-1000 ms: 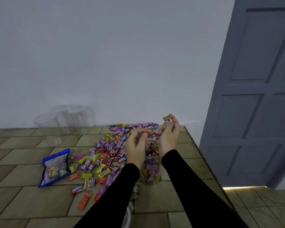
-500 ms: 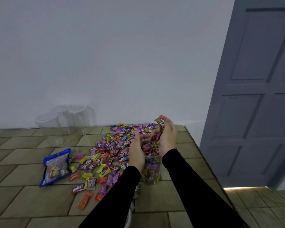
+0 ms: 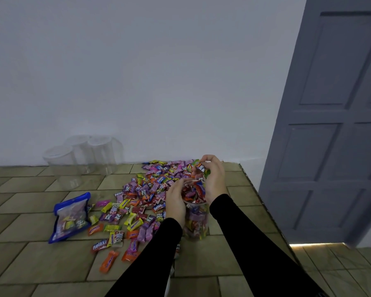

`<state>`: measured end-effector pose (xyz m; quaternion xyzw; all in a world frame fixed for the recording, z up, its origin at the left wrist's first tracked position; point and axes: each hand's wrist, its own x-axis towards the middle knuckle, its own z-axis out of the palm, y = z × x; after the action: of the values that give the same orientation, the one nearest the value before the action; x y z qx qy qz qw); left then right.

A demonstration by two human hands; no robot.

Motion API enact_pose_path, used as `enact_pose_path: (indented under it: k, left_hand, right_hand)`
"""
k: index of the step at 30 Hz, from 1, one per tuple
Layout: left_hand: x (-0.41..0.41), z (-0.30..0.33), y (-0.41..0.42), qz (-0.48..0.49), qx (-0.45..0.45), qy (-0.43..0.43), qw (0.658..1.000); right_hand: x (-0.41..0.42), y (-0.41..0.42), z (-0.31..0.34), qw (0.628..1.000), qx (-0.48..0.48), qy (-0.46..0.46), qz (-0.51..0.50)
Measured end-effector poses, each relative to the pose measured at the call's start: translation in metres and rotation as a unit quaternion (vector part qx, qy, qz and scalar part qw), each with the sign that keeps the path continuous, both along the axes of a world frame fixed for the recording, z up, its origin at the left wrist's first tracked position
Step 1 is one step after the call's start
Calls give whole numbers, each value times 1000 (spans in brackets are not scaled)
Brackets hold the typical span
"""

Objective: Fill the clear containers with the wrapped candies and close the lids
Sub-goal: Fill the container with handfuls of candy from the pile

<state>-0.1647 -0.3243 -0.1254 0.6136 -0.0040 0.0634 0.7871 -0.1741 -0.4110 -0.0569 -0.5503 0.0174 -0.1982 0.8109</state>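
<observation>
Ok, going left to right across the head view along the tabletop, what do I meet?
Blue candy bag → loose wrapped candies → left hand → candy-filled clear container → right hand → grey door.

I wear a black long-sleeved top; both sleeves (image 3: 251,239) are plain, close-fitting and unmarked, running down to my wrists. My left hand (image 3: 176,202) and right hand (image 3: 215,181) are bare, with no gloves.
</observation>
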Motion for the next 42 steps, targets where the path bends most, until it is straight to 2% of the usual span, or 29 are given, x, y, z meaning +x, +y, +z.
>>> enact_pose_path:
  k: [3, 7, 10, 15, 17, 19, 20, 23, 26, 30, 34, 42]
  left_hand:
    - [-2, 1, -1, 1, 1, -3, 1000]
    - [-2, 1, 0, -33, -66, 48, 996]
    - [0, -1, 2, -67, -57, 62, 994]
    - [3, -8, 2, -62, -67, 84, 992]
    - [12, -23, 0, -58, -74, 89, 992]
    - [19, -31, 1, -67, -69, 101, 990]
    - [20, -32, 1, -67, -67, 97, 991]
    - [2, -6, 2, -70, -46, 78, 993]
    - [-4, 4, 2, -65, -59, 76, 993]
    - [-2, 1, 0, -59, -43, 68, 995]
    - [-2, 1, -1, -52, -43, 67, 995]
    - [-2, 3, 0, -46, -40, 55, 997]
  right_hand:
    - [3, 2, -3, 1000, -14, 10, -16]
    - [2, 3, -3, 1000, -11, 12, 6]
    - [-1, 3, 1, 1000, -9, -8, 25]
    - [-1, 5, 2, 997, -74, -24, 16]
    - [-2, 3, 2, 989, -144, -36, 7]
    - [-4, -2, 6, 959, -280, -46, -18]
    - [-5, -6, 8, 930, -364, -46, -18]
    - [-11, -15, 17, 801, -596, -13, 57]
    - [-22, -15, 30, 716, -682, 61, 136]
    - [-23, -7, 30, 624, -767, 94, 114]
    - [-18, -3, 27, 589, -791, 109, 125]
    - [-8, -7, 24, 637, -746, 142, 135]
